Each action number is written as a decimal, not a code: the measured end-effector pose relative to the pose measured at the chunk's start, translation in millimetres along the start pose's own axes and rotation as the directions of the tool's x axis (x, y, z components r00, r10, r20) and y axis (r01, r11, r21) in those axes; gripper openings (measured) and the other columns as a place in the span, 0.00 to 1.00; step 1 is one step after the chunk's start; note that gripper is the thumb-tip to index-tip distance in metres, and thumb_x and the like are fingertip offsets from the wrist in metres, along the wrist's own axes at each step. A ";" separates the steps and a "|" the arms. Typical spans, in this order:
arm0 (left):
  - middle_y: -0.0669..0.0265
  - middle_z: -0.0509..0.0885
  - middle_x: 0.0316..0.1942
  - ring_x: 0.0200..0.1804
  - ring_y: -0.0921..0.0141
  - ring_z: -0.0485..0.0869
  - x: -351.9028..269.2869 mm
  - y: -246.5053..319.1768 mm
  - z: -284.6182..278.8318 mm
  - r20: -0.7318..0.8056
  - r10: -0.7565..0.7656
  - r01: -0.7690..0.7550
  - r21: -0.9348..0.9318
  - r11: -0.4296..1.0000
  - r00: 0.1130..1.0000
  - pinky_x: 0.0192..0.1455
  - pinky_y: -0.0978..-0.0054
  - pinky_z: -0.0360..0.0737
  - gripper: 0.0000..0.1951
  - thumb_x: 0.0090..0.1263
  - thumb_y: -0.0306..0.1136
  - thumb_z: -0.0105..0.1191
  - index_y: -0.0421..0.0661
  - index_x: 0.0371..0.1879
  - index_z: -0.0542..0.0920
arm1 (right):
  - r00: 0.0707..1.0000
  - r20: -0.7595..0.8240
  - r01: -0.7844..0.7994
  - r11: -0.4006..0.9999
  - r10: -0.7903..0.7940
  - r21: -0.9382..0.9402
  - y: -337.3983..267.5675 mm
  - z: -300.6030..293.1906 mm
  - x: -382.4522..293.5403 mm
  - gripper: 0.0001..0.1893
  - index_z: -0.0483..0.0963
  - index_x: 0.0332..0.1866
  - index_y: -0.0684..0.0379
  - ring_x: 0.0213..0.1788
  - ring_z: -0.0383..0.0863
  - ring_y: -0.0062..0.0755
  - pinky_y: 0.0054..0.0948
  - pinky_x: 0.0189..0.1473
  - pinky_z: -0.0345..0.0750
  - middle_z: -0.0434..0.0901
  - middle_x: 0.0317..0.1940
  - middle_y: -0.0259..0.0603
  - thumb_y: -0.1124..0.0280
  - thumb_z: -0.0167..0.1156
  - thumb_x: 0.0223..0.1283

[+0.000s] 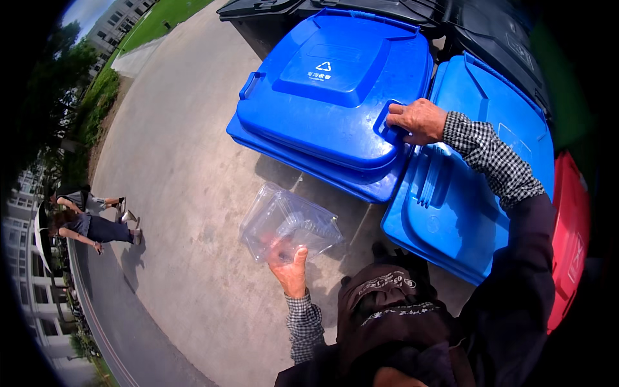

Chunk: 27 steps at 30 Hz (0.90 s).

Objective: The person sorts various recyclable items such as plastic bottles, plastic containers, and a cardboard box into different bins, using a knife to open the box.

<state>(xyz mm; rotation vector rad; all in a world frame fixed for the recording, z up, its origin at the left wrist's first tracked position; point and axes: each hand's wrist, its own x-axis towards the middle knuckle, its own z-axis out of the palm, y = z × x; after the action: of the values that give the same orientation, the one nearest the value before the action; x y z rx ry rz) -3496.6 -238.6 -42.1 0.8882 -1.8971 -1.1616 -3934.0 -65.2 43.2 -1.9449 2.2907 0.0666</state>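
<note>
In my left hand is a clear plastic clamshell container, held out over the pavement. The thumb shows on its near side, and the fingers are blurred through the plastic. My right hand has its fingers hooked into the handle slot at the corner of a blue wheeled bin's lid. That lid lies down on the bin and bears a white recycling symbol with writing. Close by the right forearm is a second, lighter blue bin, its lid also down.
Black bins stand behind the blue ones. A red bin is at the far right. Concrete pavement stretches to the left, where two people walk, a light umbrella by them. A brown apron covers my front.
</note>
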 end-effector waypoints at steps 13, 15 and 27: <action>0.27 0.61 0.72 0.69 0.34 0.70 204.5 72.2 164.3 0.375 0.361 -0.517 0.539 0.664 0.854 0.67 0.44 0.75 0.39 0.53 0.56 0.77 0.50 0.62 0.80 | 0.975 -0.199 0.052 0.779 0.095 0.625 83.2 -184.6 -51.0 0.32 0.70 0.66 0.63 0.43 0.76 0.22 0.26 0.45 0.78 0.77 0.45 0.33 0.65 0.70 0.57; 0.32 0.67 0.69 0.64 0.36 0.76 216.9 45.2 182.2 0.412 0.265 -0.474 0.579 0.663 0.872 0.63 0.45 0.79 0.37 0.55 0.56 0.75 0.51 0.62 0.80 | 0.965 -0.260 0.142 0.809 0.014 0.570 88.9 -177.9 -47.2 0.33 0.69 0.67 0.63 0.45 0.78 0.25 0.28 0.48 0.80 0.78 0.48 0.37 0.64 0.71 0.57; 0.54 0.83 0.47 0.49 0.51 0.80 124.6 33.3 208.1 0.208 0.429 -0.476 0.338 0.812 0.879 0.53 0.55 0.79 0.13 0.62 0.33 0.67 0.44 0.43 0.85 | 0.928 -0.326 0.311 0.860 -0.182 0.406 74.0 -91.2 -28.1 0.30 0.69 0.69 0.52 0.50 0.84 0.42 0.35 0.51 0.86 0.74 0.62 0.48 0.82 0.64 0.61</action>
<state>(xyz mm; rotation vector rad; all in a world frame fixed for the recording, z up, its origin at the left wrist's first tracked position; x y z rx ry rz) -3741.1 -245.1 -51.3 0.5075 -2.3201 -0.5729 -4009.3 -36.6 133.1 -2.0607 1.9291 -0.7458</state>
